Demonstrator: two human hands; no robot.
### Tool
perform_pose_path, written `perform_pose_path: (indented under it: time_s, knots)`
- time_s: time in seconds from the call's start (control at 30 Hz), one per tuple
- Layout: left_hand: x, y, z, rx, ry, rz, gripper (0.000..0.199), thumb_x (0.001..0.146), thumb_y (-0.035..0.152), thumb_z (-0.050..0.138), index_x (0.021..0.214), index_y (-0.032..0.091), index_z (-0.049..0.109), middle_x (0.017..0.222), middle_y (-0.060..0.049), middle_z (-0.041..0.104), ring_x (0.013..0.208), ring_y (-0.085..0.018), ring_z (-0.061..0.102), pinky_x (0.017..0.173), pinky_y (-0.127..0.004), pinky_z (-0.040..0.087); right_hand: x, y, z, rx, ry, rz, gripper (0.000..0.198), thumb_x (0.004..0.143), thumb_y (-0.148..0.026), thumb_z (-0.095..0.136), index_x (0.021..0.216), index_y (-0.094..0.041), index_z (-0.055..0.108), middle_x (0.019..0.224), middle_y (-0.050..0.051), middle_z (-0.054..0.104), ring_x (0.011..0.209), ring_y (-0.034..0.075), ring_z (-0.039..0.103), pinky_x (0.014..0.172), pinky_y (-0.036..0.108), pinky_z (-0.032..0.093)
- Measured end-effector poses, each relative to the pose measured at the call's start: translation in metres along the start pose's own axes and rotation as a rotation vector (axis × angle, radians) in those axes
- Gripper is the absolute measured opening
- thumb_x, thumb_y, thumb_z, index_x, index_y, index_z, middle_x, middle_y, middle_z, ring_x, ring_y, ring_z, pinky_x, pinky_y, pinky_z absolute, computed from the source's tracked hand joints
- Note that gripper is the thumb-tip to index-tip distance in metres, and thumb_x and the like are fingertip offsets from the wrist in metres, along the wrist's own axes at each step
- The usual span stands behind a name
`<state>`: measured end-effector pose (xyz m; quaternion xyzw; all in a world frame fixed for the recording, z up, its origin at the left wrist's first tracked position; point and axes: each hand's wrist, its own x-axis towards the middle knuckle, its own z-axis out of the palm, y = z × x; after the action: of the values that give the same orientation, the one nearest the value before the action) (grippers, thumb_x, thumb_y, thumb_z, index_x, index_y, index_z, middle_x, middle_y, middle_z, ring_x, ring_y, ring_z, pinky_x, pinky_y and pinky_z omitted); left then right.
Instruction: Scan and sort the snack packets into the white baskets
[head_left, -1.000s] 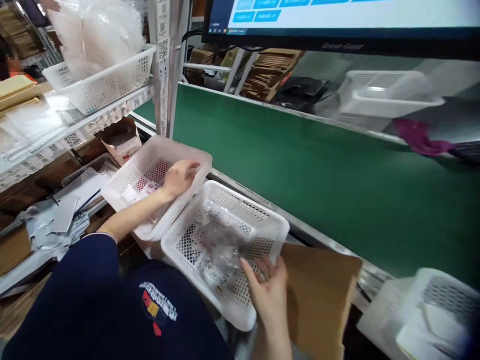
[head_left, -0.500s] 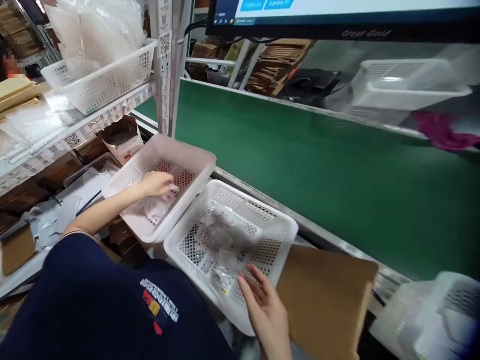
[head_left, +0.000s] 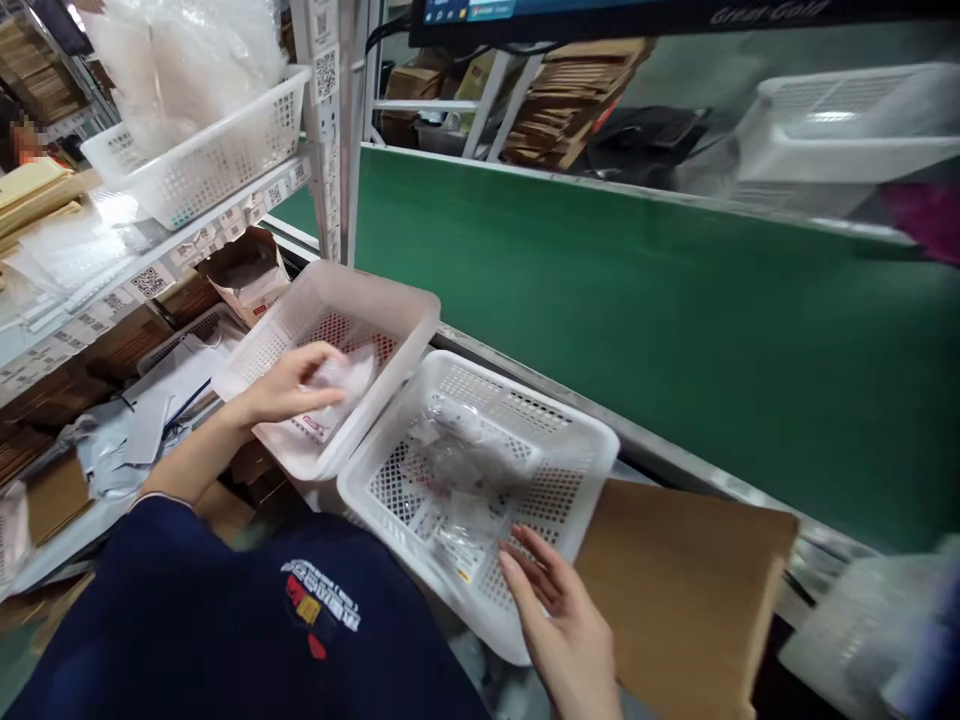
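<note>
My left hand (head_left: pixel 296 385) is over the left white basket (head_left: pixel 401 310), thumb and fingers closed on a clear plastic packet (head_left: pixel 352 375) that is blurred by motion. Beneath it, a packet with red print (head_left: pixel 316 422) lies on that basket's perforated floor. The right white basket (head_left: pixel 574 435) stands close beside the left one and contains several clear plastic packets (head_left: pixel 461 470). At its near right side is my right hand (head_left: pixel 559 605), fingers parted and slightly curled, with nothing visible in it. Whether its fingertips touch the basket I cannot tell.
A green conveyor belt (head_left: pixel 637 300) runs behind the baskets, below a monitor (head_left: pixel 600 22). Brown cardboard (head_left: pixel 682 580) lies to the right. On the left shelf, a white basket (head_left: pixel 225 150) bears plastic bags (head_left: pixel 195 60); an open carton (head_left: pixel 251 275) sits lower down.
My left hand has turned over the left basket, and the packet in it now shows larger. My right hand keeps its pose by the right basket. The view has shifted slightly.
</note>
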<state>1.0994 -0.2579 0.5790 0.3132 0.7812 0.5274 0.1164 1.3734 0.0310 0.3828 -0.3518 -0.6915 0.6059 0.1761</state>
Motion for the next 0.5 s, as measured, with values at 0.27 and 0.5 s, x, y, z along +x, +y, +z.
perform_pose_path:
  time_s: [0.27,0.5]
  knots:
    - [0.028,-0.033,-0.007,0.404,-0.107,-0.071,0.059,0.079,0.033,0.095,0.132,0.021,0.073,0.144,-0.016,0.07,0.145,-0.039,0.057,0.122,-0.046,0.045,-0.007,-0.006,0.006,-0.045,-0.012,-0.002,0.091,0.068,-0.083,0.078,0.134,-0.021,0.072,0.146,0.02,0.071,0.122,0.042,0.075,0.114,0.061,0.058]
    - [0.01,-0.125,-0.026,0.937,-0.212,-0.538,0.067,0.069,0.007,0.085,0.134,0.015,0.071,0.133,-0.019,0.071,0.119,-0.036,0.069,0.103,-0.039,0.053,-0.005,-0.006,0.002,-0.084,-0.032,0.012,0.091,0.065,-0.084,0.077,0.13,-0.019,0.076,0.13,0.02,0.078,0.121,0.043,0.075,0.105,0.056,0.063]
